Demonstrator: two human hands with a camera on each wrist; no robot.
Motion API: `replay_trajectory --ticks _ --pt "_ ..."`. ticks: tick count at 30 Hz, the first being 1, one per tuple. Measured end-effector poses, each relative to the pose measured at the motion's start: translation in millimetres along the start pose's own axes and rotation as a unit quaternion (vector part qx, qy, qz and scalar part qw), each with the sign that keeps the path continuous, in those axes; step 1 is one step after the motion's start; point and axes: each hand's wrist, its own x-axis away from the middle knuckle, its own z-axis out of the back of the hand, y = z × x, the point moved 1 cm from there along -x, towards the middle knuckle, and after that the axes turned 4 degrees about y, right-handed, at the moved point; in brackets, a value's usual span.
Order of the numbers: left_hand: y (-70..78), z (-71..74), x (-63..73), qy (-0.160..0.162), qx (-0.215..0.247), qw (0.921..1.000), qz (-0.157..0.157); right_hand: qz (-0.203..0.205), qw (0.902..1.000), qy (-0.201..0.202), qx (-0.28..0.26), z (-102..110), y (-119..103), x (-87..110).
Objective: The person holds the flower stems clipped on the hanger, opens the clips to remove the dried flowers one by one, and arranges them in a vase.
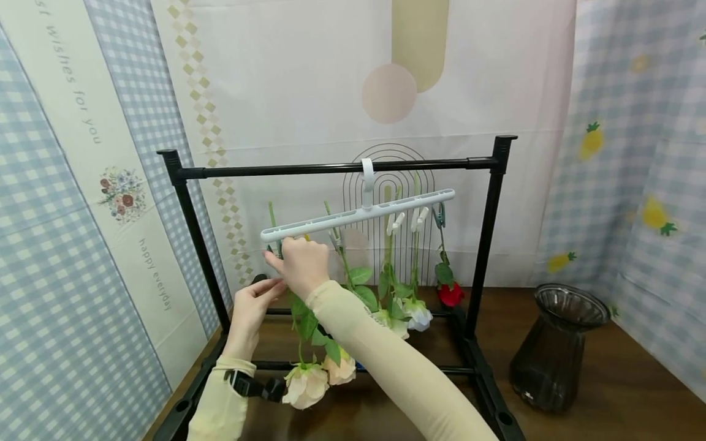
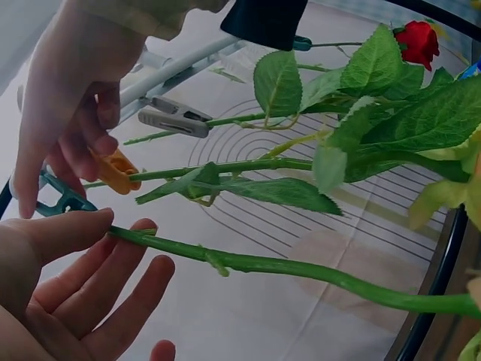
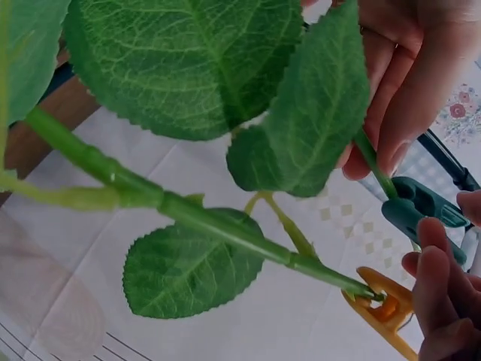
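A pale blue clip hanger (image 1: pixel 358 215) hangs tilted from a black rack, its left end lower. At that low end my right hand (image 1: pixel 303 263) grips a dark green clothespin (image 3: pixel 422 212). My left hand (image 1: pixel 252 309) pinches a green flower stem (image 2: pixel 255 265) between thumb and fingers, just below the clothespin; the stem's end runs into the clothespin's jaws. Beside it an orange clothespin (image 2: pixel 116 171) holds another leafy stem. Two peach roses (image 1: pixel 306 386) hang head down below my hands. A grey clothespin (image 2: pixel 174 116) holds a stem farther along.
White clothespins (image 1: pixel 395 223) hold pale roses (image 1: pixel 417 315), and a red rose (image 1: pixel 451 295) hangs at the hanger's right end. The black rack (image 1: pixel 331 169) stands on a brown table. A dark glass vase (image 1: pixel 554 355) stands to its right.
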Motion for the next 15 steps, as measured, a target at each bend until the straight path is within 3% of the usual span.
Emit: replay_trajectory --ticks 7,15 --pt "-1.7 0.5 3.2 0.003 0.009 1.0 -0.002 -0.006 0.9997 0.023 0.0 -5.8 -4.3 1.6" --pt "1.8 -1.7 2.9 0.017 -0.005 0.9994 -0.03 -0.014 0.9978 0.039 -0.052 -5.8 -0.9 1.4"
